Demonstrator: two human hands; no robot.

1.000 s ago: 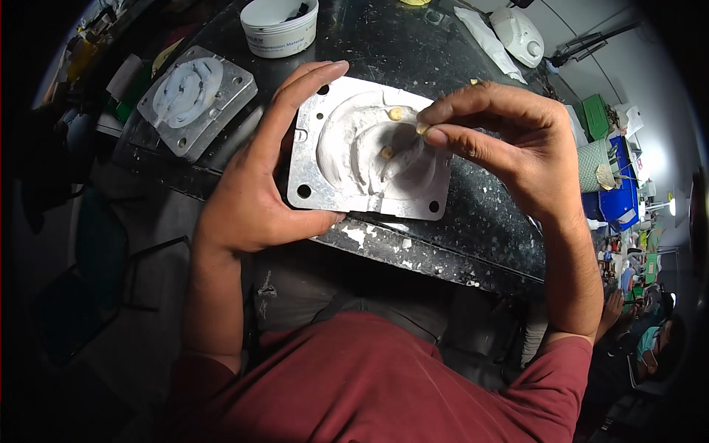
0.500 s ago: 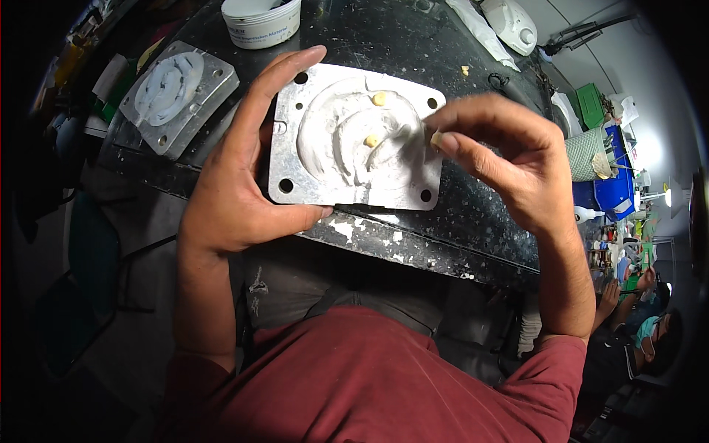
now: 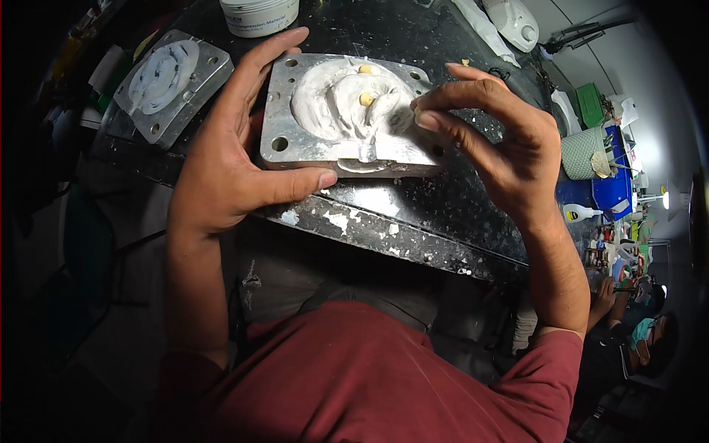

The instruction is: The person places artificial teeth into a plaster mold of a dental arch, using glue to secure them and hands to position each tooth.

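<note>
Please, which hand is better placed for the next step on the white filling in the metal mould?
Probably the right hand: its fingers are bent close to the right side of the white filling. The left hand grips the metal mould around its left end, so seems better for steadying.

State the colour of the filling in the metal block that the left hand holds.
The filling is white, showing best in the head view.
</note>
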